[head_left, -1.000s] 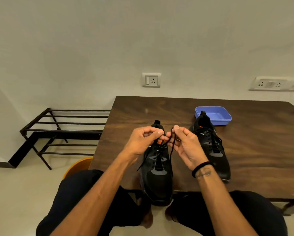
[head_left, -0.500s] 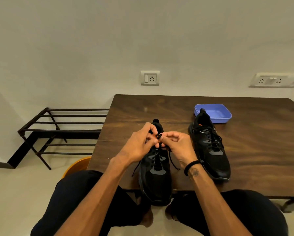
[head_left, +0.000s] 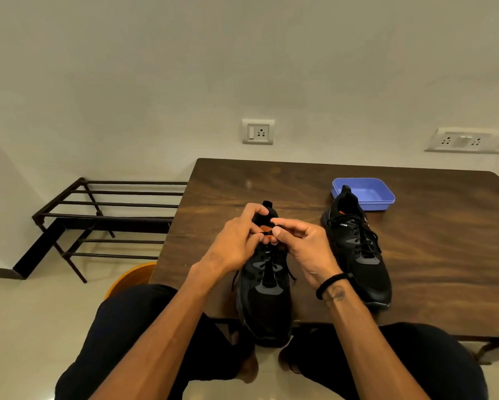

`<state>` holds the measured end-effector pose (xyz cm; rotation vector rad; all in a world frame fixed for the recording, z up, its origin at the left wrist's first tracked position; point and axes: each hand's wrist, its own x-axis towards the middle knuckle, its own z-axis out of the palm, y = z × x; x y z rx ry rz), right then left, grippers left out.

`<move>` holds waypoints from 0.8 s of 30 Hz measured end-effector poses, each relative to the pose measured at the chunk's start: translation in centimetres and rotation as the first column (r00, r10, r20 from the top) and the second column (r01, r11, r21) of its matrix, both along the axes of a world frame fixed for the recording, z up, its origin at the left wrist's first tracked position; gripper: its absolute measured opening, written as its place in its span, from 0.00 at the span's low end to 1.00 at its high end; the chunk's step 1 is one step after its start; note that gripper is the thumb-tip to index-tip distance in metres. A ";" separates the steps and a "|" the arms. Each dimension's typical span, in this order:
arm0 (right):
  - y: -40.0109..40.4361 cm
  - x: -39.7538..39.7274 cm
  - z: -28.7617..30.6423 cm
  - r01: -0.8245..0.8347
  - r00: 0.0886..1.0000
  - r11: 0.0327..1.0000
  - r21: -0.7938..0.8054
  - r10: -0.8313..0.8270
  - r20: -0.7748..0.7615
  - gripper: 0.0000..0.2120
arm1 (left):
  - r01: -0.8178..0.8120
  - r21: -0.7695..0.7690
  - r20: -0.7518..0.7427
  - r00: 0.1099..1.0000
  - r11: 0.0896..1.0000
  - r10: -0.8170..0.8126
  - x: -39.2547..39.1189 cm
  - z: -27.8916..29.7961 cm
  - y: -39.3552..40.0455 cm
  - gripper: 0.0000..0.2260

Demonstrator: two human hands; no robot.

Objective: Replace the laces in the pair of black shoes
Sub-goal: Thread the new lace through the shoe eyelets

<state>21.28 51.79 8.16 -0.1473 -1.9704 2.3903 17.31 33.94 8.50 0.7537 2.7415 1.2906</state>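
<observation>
Two black shoes stand on the dark wooden table (head_left: 433, 255), toes toward me. The left shoe (head_left: 267, 301) hangs its toe over the near table edge. Both hands meet over its top eyelets: my left hand (head_left: 236, 243) and my right hand (head_left: 300, 249) pinch the black lace (head_left: 267, 233) just above the orange tongue patch. Loose lace ends dangle down both sides of that shoe. The right shoe (head_left: 358, 249) stands laced and untouched beside my right wrist.
A blue plastic tray (head_left: 382, 202) sits behind the right shoe. A black metal rack (head_left: 104, 217) stands on the floor left of the table. An orange round object (head_left: 133, 277) shows under the table's left corner. My knees are below the table edge.
Both hands have come down from holding the lace raised above the shoe and now work close at its top eyelets. The shoes have not moved.
</observation>
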 end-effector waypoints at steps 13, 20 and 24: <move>0.2 -0.3 -1.3 0.330 0.913 0.415 0.848 0.088 -0.398 0.05 | -0.122 0.091 0.122 0.986 0.988 0.110 -0.5 -0.5 0.9 0.06; -1.2 0.2 -1.9 0.459 0.852 0.499 0.735 -0.013 -0.523 0.08 | -0.199 0.300 0.380 0.922 0.933 0.074 -0.8 -1.1 1.5 0.09; -1.0 0.4 -1.5 0.455 0.849 0.530 0.716 -0.017 -0.528 0.09 | -0.218 0.300 0.439 0.896 0.929 0.068 -0.8 -1.2 1.7 0.10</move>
